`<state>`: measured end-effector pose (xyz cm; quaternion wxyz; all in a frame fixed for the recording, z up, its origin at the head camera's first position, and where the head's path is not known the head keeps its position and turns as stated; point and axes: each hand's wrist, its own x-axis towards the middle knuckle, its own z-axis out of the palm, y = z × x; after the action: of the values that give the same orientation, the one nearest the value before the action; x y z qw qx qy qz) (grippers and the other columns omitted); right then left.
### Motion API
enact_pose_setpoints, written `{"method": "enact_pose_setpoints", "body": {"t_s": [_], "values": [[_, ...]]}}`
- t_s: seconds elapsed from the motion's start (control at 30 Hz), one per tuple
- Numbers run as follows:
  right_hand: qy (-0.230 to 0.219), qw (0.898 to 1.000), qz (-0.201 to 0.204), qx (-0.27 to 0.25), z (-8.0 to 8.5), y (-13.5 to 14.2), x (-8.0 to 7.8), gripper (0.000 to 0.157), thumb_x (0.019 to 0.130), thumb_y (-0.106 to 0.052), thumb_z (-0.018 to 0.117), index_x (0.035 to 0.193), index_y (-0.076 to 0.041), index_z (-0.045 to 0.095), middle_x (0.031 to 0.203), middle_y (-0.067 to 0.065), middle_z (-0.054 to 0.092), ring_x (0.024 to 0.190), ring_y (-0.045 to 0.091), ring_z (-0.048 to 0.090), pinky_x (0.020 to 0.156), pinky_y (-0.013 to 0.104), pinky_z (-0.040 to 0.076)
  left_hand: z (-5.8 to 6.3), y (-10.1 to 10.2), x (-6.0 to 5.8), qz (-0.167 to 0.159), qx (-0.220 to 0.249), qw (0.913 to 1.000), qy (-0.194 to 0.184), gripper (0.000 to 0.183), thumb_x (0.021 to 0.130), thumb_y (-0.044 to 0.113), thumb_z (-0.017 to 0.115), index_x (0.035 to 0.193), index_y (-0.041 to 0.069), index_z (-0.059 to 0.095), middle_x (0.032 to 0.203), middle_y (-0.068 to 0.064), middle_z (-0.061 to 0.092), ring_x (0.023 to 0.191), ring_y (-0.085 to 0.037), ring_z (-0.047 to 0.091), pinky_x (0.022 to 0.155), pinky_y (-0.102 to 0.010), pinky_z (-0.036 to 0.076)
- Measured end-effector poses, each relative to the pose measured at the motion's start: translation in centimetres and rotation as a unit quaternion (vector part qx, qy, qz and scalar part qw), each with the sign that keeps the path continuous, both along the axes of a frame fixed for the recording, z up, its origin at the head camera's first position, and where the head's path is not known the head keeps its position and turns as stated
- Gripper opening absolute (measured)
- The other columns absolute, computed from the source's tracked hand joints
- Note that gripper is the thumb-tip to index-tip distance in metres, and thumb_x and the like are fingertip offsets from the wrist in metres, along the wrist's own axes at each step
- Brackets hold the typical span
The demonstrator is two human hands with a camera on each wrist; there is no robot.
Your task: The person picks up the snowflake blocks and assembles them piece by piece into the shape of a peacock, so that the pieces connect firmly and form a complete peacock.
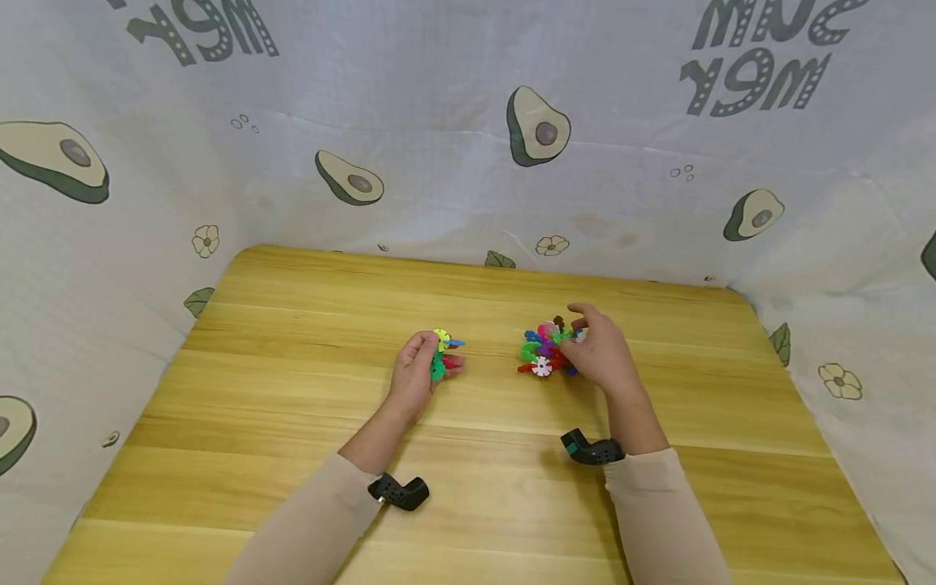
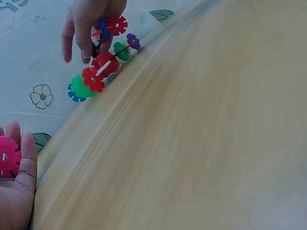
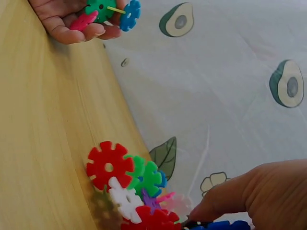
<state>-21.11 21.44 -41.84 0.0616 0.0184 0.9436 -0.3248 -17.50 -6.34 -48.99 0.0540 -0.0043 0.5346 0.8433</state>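
Observation:
My left hand point(image 1: 415, 375) holds a few notched plastic snowflake discs: a yellow disc point(image 1: 442, 340), a green disc point(image 1: 437, 366) and a blue disc point(image 3: 130, 15). A pink disc point(image 2: 7, 157) lies against the fingers of that hand. To the right is a heap of colourful snowflake discs point(image 1: 542, 366) on the table. Over its right side reaches my right hand point(image 1: 601, 351), thumb and forefinger spread apart. Its thumb touches the heap near a dark piece in the right wrist view. Part of the heap is hidden under the hand.
The wooden table point(image 1: 307, 309) spreads around both hands. A pale cloth point(image 1: 439, 122) printed with avocados hangs behind it and along its sides. Each wrist wears a black camera band, such as the right wrist camera point(image 1: 594, 449).

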Motion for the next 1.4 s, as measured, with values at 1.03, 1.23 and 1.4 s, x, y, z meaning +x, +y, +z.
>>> {"method": "enact_pose_setpoints", "body": {"t_s": [1.03,1.23,1.4], "values": [[0.003,0.991,0.004,-0.131,-0.6,0.6,-0.4,0.077,0.094,-0.025,0.074,0.159,-0.021,0.033,0.148,0.017,0.052,0.109,0.035,0.057,0.074,0.03,0.055,-0.1,0.0,0.0,-0.003,0.0,1.0,0.0,0.026,0.112,0.03,0.041,0.107,0.007,0.053,0.108,-0.008,0.065,0.089,-0.017,0.072,0.088,-0.037,0.064],[0.024,0.947,0.045,-0.318,-0.8,0.1,-0.5,0.062,0.096,-0.014,0.072,0.151,-0.022,0.045,0.135,0.008,0.061,0.11,0.014,0.064,0.094,0.022,0.054,0.4,0.0,0.0,0.006,-0.016,0.9999,-0.002,0.022,0.111,0.028,0.043,0.105,0.01,0.054,0.1,-0.005,0.069,0.085,-0.017,0.073,0.088,-0.039,0.064],[0.017,0.826,0.095,-0.555,-1.1,-1.1,-0.2,0.049,0.097,0.008,0.059,0.139,-0.018,0.055,0.123,0.004,0.065,0.094,0.011,0.073,0.083,0.022,0.062,2.0,0.3,0.4,0.005,-0.019,0.9998,-0.003,0.021,0.11,0.027,0.046,0.105,0.009,0.054,0.108,-0.017,0.071,0.083,-0.017,0.074,0.09,-0.045,0.063]]}}
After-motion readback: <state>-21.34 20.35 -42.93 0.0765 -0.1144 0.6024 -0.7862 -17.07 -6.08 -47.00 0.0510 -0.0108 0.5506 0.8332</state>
